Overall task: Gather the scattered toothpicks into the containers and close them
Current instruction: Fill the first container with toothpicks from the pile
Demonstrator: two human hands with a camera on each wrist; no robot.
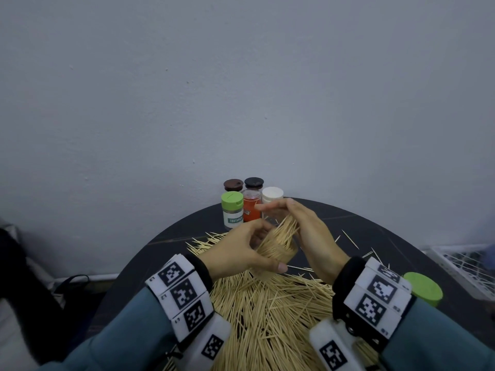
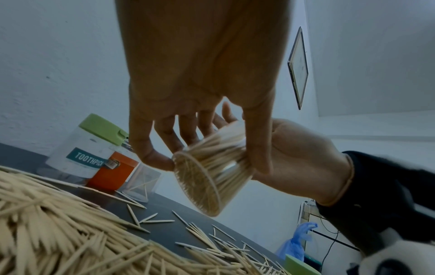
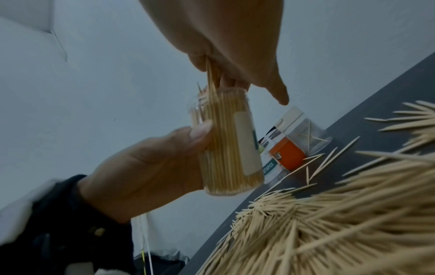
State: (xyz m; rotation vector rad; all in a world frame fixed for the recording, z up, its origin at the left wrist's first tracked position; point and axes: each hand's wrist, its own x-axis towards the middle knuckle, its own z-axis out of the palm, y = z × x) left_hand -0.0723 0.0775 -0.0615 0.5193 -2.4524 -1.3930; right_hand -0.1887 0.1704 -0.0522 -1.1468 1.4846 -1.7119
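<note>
Above the pile, the left hand grips a tilted, nearly full jar while the right hand pinches a bundle into its mouth; crowded picks could jam, and more tilt would likely spill them.

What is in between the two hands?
A clear container packed with toothpicks, gripped by the left hand while the right hand feeds more in, seen in the head view.

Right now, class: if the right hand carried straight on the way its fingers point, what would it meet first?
Probably the toothpick-packed jar that the left hand grips: the right hand pinches toothpicks at its open mouth, fingers pointing in.
</note>
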